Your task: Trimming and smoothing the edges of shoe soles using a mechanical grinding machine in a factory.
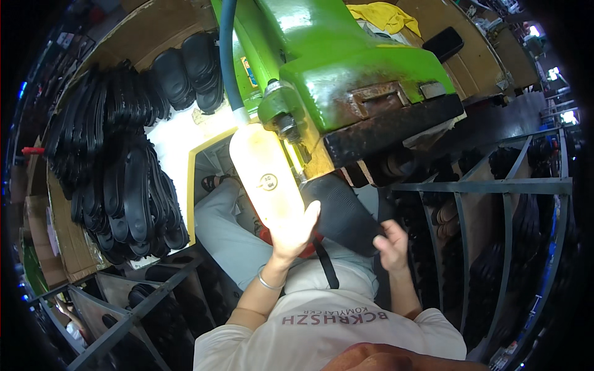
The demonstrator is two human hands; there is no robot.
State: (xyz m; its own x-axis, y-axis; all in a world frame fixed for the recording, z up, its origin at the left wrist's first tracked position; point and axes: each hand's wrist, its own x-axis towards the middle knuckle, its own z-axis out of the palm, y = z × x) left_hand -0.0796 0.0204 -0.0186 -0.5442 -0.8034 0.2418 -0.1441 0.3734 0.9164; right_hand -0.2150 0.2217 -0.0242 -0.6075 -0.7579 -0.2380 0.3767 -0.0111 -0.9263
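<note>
A black sheet-like piece with a finely ribbed surface (343,213), perhaps a shoe sole, lies above my lap, its far end under the green machine's head (371,93). At its left edge is my left hand (296,235), thumb pointing up; the other fingers are hidden behind a glaring, pale, elongated lamp head (266,179), so its grip does not show. My right hand (393,247) is by the piece's right edge, with thumb and forefinger apart and the other fingers partly curled. Whether it touches the edge is unclear.
A blue hose (228,55) runs down to the lamp. Stacked black soles (133,191) fill a lit table on the left, beside cardboard. Metal racks holding dark pieces stand at the right (495,185) and lower left (124,321). A yellow cloth (387,17) lies behind the machine.
</note>
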